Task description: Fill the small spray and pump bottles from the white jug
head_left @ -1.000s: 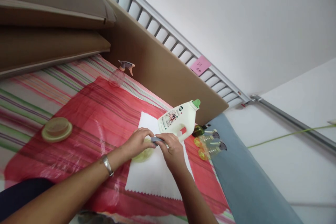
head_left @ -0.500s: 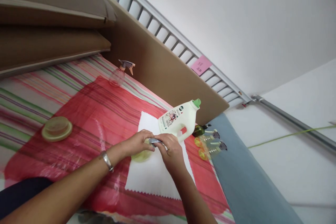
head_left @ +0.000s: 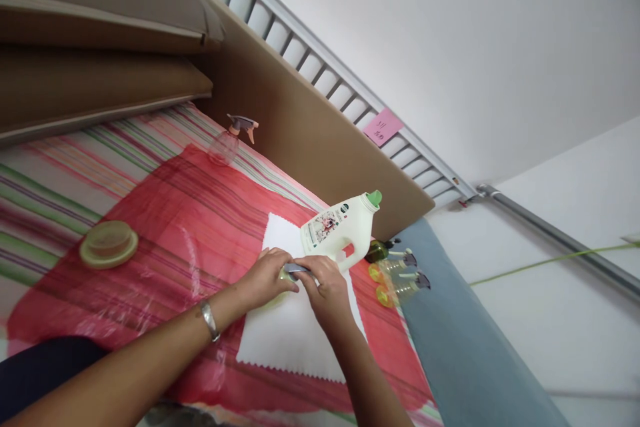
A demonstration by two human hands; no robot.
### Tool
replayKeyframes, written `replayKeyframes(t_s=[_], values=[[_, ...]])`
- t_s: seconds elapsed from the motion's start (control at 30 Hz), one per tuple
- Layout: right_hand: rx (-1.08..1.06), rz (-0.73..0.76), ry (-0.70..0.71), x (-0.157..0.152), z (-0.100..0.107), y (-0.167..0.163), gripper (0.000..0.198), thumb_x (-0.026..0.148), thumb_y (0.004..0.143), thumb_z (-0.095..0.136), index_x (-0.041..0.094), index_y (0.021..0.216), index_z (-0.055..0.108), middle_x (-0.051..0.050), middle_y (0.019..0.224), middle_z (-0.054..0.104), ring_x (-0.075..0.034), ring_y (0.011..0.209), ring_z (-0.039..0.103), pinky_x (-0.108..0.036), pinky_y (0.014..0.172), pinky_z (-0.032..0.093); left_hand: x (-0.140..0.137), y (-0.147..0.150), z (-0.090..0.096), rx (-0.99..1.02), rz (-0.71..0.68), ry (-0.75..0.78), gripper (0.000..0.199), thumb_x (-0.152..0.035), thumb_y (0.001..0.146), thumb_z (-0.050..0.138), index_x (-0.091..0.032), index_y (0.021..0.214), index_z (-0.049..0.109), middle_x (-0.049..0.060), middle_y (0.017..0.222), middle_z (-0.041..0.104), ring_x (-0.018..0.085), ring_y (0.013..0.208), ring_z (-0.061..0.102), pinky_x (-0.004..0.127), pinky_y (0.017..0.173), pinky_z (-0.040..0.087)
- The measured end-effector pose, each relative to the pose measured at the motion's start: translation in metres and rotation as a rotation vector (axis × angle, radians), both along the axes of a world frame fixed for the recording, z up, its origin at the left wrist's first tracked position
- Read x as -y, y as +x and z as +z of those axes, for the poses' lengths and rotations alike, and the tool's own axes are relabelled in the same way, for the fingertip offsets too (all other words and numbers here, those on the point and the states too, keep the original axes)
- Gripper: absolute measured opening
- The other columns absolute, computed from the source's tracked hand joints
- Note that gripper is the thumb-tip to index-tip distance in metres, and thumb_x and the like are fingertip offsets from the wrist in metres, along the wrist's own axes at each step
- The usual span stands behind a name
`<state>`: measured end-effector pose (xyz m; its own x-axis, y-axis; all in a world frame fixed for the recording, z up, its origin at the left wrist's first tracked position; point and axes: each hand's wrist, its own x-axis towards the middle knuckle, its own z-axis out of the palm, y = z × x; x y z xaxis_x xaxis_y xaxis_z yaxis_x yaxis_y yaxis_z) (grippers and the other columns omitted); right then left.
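Note:
Over the white cloth (head_left: 300, 340), a see-through yellow spray bottle (head_left: 274, 301) is mostly covered by my left hand (head_left: 273, 275), whose fingers are wrapped round its upper part. My right hand (head_left: 324, 283) is closed on the grey spray head (head_left: 296, 268) at the bottle's top, thumb and fingers pinching it. The two hands meet there. Just beyond them stands a pale green laundry detergent jug (head_left: 336, 227) with a green spout, on the far part of the cloth.
A clear pink spray bottle (head_left: 225, 147) stands by the brown board (head_left: 300, 130). Two yellow-based spray bottles (head_left: 387, 295) and a dark green bottle (head_left: 376, 251) are at the right. A round, pale yellow lidded container (head_left: 109, 244) sits left on the red plastic sheet (head_left: 165, 227).
My left hand has turned slightly over the bottle, so less of the yellow body shows. My right hand stays on the grey spray head.

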<state>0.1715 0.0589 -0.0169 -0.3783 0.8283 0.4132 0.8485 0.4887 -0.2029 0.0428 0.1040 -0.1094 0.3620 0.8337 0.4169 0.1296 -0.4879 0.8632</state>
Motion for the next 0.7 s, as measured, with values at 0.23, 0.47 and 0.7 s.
replayKeyframes(t_s=[0.23, 0.47, 0.7], values=[[0.012, -0.010, -0.013, 0.000, -0.002, -0.001, 0.012, 0.020, 0.085, 0.054, 0.023, 0.090, 0.064, 0.000, 0.083, 0.069, -0.018, 0.081, 0.060, -0.035, 0.080, 0.042, -0.002, -0.002, -0.006, 0.046, -0.095, -0.071, 0.027, -0.028, 0.067, 0.073, -0.021, 0.092, 0.063, 0.002, 0.096, 0.064, 0.021, 0.096, 0.054, 0.033, 0.087, 0.039], [-0.053, -0.057, 0.070, 0.013, 0.007, 0.013, 0.027, 0.027, 0.082, 0.058, 0.022, 0.108, 0.060, -0.009, 0.116, 0.061, -0.024, 0.111, 0.052, -0.041, 0.094, 0.040, 0.005, -0.006, -0.007, 0.000, -0.098, -0.043, 0.033, -0.034, 0.069, 0.071, -0.022, 0.099, 0.062, 0.003, 0.100, 0.065, 0.022, 0.097, 0.055, 0.035, 0.089, 0.040], [-0.622, -0.489, -0.330, 0.060, 0.006, 0.015, 0.039, 0.054, 0.082, 0.047, 0.018, 0.086, 0.062, -0.006, 0.079, 0.067, -0.020, 0.066, 0.063, -0.032, 0.062, 0.049, 0.029, -0.008, 0.011, -0.055, 0.204, 0.168, 0.029, -0.033, 0.075, 0.066, -0.023, 0.102, 0.061, 0.004, 0.105, 0.065, 0.023, 0.102, 0.054, 0.046, 0.097, 0.032]])
